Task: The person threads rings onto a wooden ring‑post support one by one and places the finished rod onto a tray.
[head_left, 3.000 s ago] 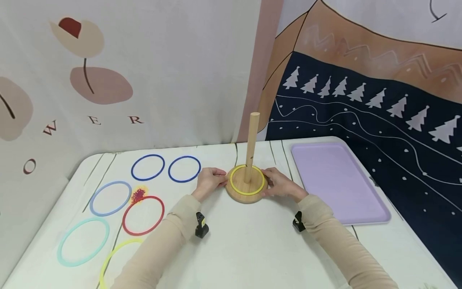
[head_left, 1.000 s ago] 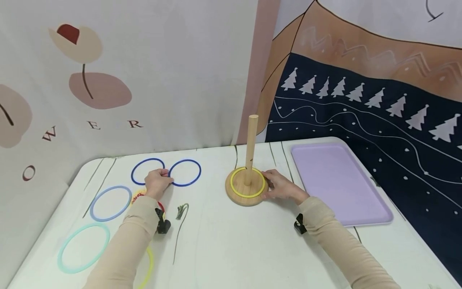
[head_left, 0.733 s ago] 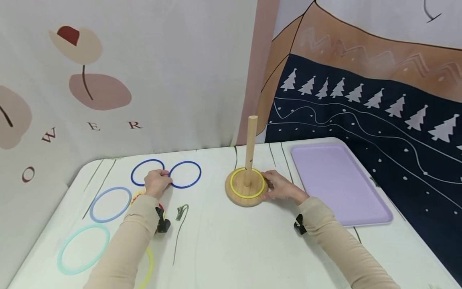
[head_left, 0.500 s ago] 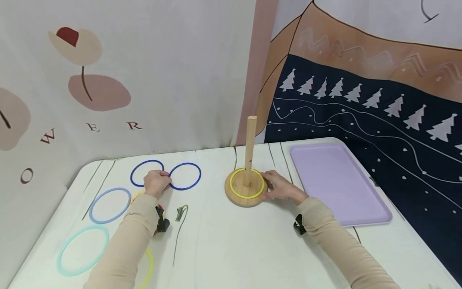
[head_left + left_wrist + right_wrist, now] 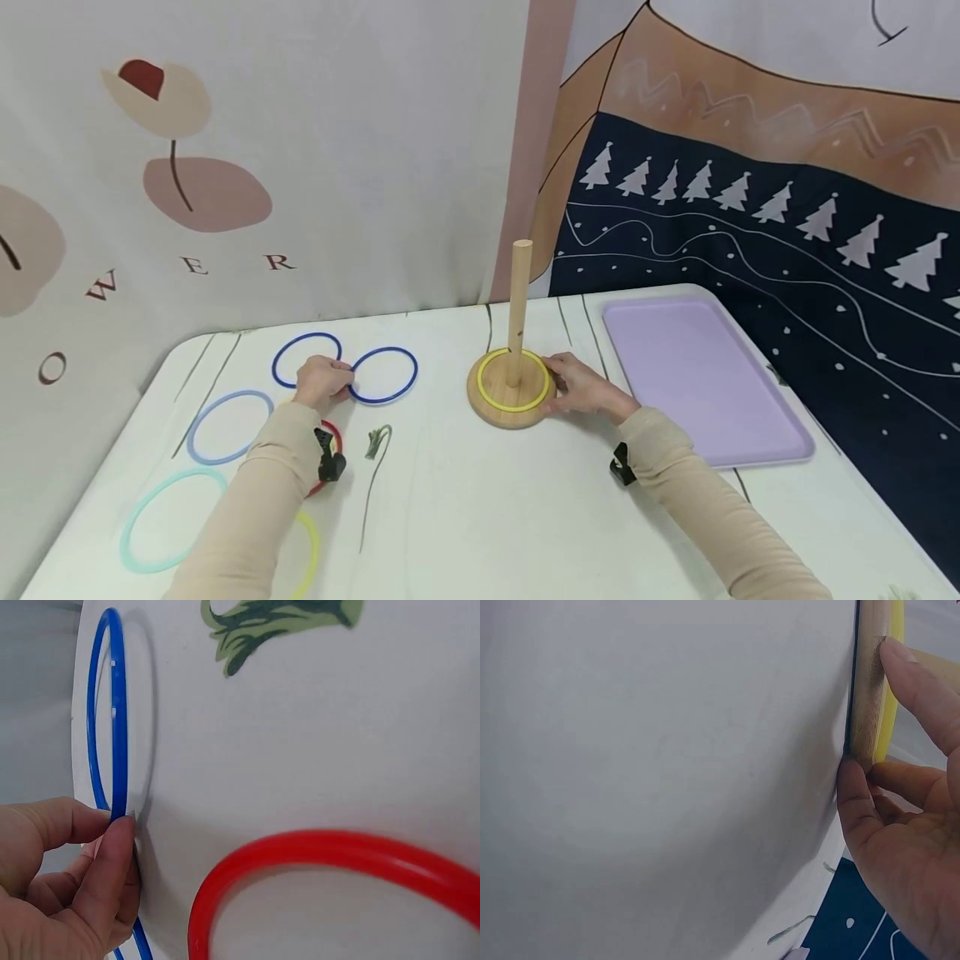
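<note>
My left hand [image 5: 322,383] pinches the near-left edge of a dark blue ring [image 5: 384,349] between thumb and fingers. In the left wrist view this blue ring [image 5: 120,750] stands tilted, with its shadow beside it on the cloth. My right hand [image 5: 581,385] grips the right edge of a round wooden base [image 5: 512,422], thumb at the upper rim and fingers lower down. From that base rises an upright wooden peg [image 5: 519,292]. Around the foot of the peg lies a yellow ring [image 5: 512,409]. Another dark blue ring [image 5: 311,336] is just beyond my left hand, partly covered by it.
Left on the table lie a light blue ring [image 5: 191,433], a turquoise ring [image 5: 125,533], and partly under the left arm a red ring [image 5: 339,437] and a yellow-green ring [image 5: 314,546]. A lilac tray [image 5: 705,383] sits at the right. Printed curtains hang behind.
My left hand has left the wooden base, gone left to the dark blue ring and taken hold of it; lately the ring has shifted slightly and tilted. My right hand stays on the base.
</note>
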`<state>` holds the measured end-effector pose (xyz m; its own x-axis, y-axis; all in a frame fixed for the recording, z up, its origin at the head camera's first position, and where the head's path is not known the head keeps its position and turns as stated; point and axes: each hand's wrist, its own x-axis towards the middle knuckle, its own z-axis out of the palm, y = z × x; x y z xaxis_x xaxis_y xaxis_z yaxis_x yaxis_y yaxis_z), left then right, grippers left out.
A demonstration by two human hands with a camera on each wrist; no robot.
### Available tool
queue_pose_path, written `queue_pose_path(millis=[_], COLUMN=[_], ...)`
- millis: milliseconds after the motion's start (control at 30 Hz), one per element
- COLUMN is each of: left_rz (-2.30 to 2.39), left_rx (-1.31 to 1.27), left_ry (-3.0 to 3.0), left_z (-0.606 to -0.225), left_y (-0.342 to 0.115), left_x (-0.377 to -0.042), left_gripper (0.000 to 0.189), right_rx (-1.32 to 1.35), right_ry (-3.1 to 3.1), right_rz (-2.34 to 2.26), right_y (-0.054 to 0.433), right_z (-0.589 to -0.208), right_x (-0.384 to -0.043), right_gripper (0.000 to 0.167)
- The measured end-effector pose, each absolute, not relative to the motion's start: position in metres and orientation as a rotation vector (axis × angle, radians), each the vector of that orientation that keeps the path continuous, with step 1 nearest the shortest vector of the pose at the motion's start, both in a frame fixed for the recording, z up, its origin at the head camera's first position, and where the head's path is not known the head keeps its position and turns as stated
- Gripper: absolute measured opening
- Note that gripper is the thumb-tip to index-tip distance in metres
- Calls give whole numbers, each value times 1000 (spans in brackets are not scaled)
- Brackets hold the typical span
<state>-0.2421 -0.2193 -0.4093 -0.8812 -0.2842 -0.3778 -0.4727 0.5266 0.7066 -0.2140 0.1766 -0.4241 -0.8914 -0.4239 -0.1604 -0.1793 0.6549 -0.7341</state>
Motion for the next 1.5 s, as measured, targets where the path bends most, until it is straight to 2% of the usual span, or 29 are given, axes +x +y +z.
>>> queue_pose_path(millis=[533,967,1300,1500], left_rz=[1417,1861,2127,2231], left_rx=[-540,-461,-295,-207], left_ry=[2401,2149,1979,1869], left_z=[-403,-378,-353,-339], left_y=[-219,-191,-168,-156], left_x=[-237,-236,-229,-224], left_gripper=[37,48,46,34], right_rx=[-473,-481,-480,-486], right_ry=[2557,2551,2554,2555], right_rz=[-1093,-1104,-1113,-1109], right_y=[176,177,177,177], right_z=[-425,-426,-427,-426], right_x=[-214,-214,-213,-213], right_gripper=[85,87,85,86])
